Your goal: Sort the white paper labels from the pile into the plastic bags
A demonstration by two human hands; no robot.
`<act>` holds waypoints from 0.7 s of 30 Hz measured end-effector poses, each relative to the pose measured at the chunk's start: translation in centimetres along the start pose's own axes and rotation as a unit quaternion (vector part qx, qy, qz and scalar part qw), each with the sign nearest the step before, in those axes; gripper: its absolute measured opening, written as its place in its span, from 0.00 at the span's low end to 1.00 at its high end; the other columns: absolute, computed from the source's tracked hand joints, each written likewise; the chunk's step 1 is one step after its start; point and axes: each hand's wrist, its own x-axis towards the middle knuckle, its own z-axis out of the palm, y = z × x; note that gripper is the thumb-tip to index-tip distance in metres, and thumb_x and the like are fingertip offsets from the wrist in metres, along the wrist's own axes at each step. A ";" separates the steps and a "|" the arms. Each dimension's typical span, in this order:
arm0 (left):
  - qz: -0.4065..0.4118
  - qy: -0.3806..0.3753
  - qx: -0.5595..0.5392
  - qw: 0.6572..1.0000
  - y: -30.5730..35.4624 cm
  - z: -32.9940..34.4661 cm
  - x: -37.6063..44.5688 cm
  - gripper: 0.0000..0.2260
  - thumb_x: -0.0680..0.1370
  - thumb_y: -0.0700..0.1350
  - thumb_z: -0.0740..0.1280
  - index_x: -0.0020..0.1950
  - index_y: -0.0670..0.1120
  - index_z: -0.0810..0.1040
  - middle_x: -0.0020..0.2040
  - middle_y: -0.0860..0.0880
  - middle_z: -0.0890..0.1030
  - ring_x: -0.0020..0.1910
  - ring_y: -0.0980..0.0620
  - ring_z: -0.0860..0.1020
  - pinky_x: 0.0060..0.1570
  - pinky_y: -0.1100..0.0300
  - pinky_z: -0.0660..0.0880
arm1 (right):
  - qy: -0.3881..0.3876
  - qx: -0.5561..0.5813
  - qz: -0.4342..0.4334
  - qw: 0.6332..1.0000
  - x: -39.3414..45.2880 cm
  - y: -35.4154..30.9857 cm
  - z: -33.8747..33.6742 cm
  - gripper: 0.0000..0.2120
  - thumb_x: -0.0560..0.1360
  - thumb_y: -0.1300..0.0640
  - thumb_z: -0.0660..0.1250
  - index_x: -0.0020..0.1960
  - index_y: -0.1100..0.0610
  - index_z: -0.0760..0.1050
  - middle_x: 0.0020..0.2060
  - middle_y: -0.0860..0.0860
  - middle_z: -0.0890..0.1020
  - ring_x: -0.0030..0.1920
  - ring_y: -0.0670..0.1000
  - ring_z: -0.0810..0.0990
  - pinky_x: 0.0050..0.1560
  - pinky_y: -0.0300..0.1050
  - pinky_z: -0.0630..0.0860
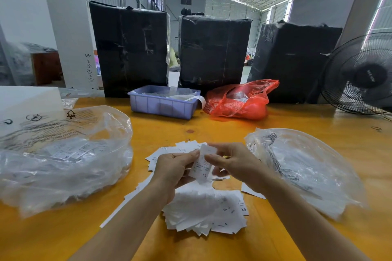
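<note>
Here, three black-wrapped bales (214,48) stood behind a yellow table (212,125), where two clear plastic bags lay, the left bag (63,154) already holding labels and the right bag (301,165) crumpled beside the work. Between them spread a pile of white paper labels (203,212). Above it, the left hand (174,167) and right hand (231,161) both pinched one label (202,165) marked XL between thumb and fingertips.
</note>
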 end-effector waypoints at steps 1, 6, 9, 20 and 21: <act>0.000 -0.006 0.008 1.000 0.0 0.0 0.0 0.07 0.73 0.44 0.72 0.41 0.41 0.82 0.33 0.47 0.83 0.28 0.55 0.81 0.26 0.65 0.74 | 0.028 0.027 -0.003 0.999 0.0 0.1 -0.1 0.22 0.75 0.61 0.68 0.68 0.59 0.70 0.39 0.54 0.78 0.32 0.47 0.78 0.38 0.40 0.78; 0.003 -0.006 0.020 1.000 0.1 0.0 -0.2 0.07 0.73 0.46 0.72 0.41 0.42 0.83 0.36 0.46 0.84 0.29 0.55 0.80 0.26 0.66 0.74 | 0.038 0.031 -0.008 0.999 0.1 0.0 -0.4 0.15 0.75 0.62 0.68 0.61 0.63 0.77 0.35 0.51 0.81 0.30 0.45 0.77 0.37 0.37 0.78; 0.009 0.005 0.022 1.000 0.1 0.1 -0.3 0.07 0.73 0.46 0.72 0.39 0.43 0.83 0.33 0.47 0.83 0.28 0.54 0.79 0.26 0.66 0.73 | 0.017 0.030 -0.017 0.999 0.0 -0.1 -0.1 0.14 0.74 0.59 0.69 0.58 0.62 0.79 0.37 0.52 0.82 0.30 0.42 0.77 0.35 0.34 0.76; -0.084 -0.092 0.011 0.992 2.2 -1.1 -0.5 0.08 0.70 0.39 0.74 0.44 0.34 0.81 0.36 0.40 0.83 0.30 0.49 0.83 0.29 0.61 0.79 | 0.065 0.186 0.058 0.979 0.2 0.3 -0.7 0.06 0.70 0.67 0.71 0.47 0.66 0.81 0.33 0.57 0.83 0.30 0.50 0.80 0.32 0.38 0.78; -0.091 -0.106 0.012 0.990 2.5 -1.4 -0.4 0.06 0.68 0.37 0.74 0.41 0.34 0.83 0.36 0.40 0.84 0.31 0.48 0.83 0.29 0.61 0.79 | 0.067 0.193 0.061 0.977 0.3 0.3 -0.8 0.05 0.71 0.67 0.71 0.47 0.66 0.81 0.33 0.58 0.83 0.31 0.50 0.80 0.33 0.39 0.79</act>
